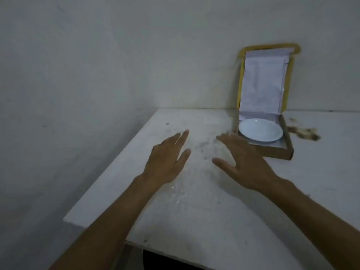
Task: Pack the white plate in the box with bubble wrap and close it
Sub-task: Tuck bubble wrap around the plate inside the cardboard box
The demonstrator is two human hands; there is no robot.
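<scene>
A white plate [260, 131] lies inside a flat cardboard box [288, 145] at the back right of the table. The box lid [288, 78] stands upright against the wall, lined with white paper. A sheet of clear bubble wrap [196, 172] lies flat on the table in front of me, hard to make out against the white top. My left hand [167, 162] and my right hand [243, 162] are spread over the wrap with fingers straight, holding nothing. Whether they touch the wrap is unclear.
The white table [224, 221] stands in a corner, with grey walls at the left and behind. Its left edge runs diagonally from back to front. A brown stain or crumbs [305, 133] lie right of the box.
</scene>
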